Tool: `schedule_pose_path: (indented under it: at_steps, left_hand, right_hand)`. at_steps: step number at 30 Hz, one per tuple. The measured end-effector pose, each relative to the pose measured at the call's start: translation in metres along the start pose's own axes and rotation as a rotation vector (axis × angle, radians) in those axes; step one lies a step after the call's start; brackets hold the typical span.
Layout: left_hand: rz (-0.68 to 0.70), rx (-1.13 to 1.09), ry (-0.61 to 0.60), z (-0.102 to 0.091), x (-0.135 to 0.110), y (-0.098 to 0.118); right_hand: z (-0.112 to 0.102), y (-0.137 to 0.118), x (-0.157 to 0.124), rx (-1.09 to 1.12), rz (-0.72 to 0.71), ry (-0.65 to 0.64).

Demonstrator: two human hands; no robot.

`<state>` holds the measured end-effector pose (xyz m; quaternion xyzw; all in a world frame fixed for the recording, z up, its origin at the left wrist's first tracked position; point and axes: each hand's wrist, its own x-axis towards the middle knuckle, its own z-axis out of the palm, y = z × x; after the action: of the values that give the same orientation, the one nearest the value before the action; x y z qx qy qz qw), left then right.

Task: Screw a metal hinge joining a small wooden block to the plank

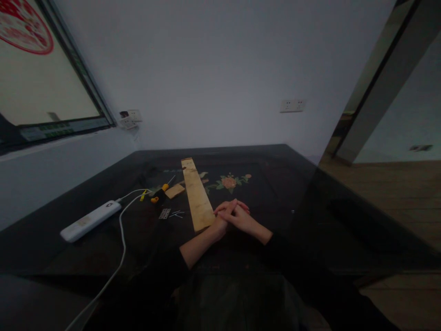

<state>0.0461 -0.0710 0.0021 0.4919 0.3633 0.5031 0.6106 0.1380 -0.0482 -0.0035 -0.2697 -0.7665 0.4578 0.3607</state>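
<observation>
My left hand and my right hand rest crossed on the dark table, the right laid over the left, fingers stretched flat and holding nothing. They lie just right of the near end of a long pale wooden strip. Left of the strip are a small wooden piece, a yellow-handled screwdriver, a small metal hinge and a few screws.
A white power strip with its cable lies at the table's left. A flower pattern decorates the table's middle. Wall sockets sit on the back wall. Wooden floor lies to the right.
</observation>
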Motion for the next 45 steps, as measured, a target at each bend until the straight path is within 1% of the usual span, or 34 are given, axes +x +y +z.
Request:
schedule_pose_path:
  at_steps: [4, 8, 11, 15, 19, 24, 29, 33, 38, 42, 45]
  left_hand:
    - [0.021, -0.013, 0.005, 0.0, 0.0, 0.001]
    - [-0.002, -0.023, -0.023, 0.001, -0.001, 0.003]
    - [-0.017, -0.038, -0.041, 0.003, -0.003, 0.007]
    - [-0.043, -0.089, -0.041, 0.004, -0.004, 0.009]
    - [-0.073, -0.101, -0.026, 0.004, -0.002, 0.008]
    - [-0.07, -0.07, -0.003, 0.005, -0.002, 0.008]
    - [-0.063, -0.075, 0.014, 0.005, -0.006, 0.011]
    - [-0.094, -0.061, 0.023, 0.007, -0.007, 0.014]
    - [-0.11, -0.097, 0.037, 0.006, -0.003, 0.009]
    - [-0.086, -0.127, 0.032, 0.002, -0.001, 0.003]
    - [-0.084, -0.109, 0.029, 0.002, -0.002, 0.004]
  right_hand:
    - [-0.001, -0.004, -0.001, -0.018, 0.006, -0.012]
    - [-0.001, -0.002, -0.001, -0.02, 0.024, 0.0]
    - [-0.001, -0.001, 0.0, -0.008, 0.063, 0.009]
    - [-0.002, -0.001, 0.001, 0.029, 0.116, 0.031]
    - [-0.002, 0.0, 0.001, 0.079, 0.126, 0.033]
    - [-0.003, -0.002, 0.001, 0.041, 0.115, 0.035]
    - [-0.004, -0.007, 0.001, 0.01, 0.08, -0.004]
    - [-0.004, -0.008, 0.001, -0.01, 0.089, -0.003]
    - [-0.004, -0.005, 0.001, -0.028, 0.115, -0.001]
    - [-0.004, 0.0, 0.001, 0.001, 0.095, -0.004]
    - [-0.004, 0.005, 0.003, 0.034, 0.075, -0.021]
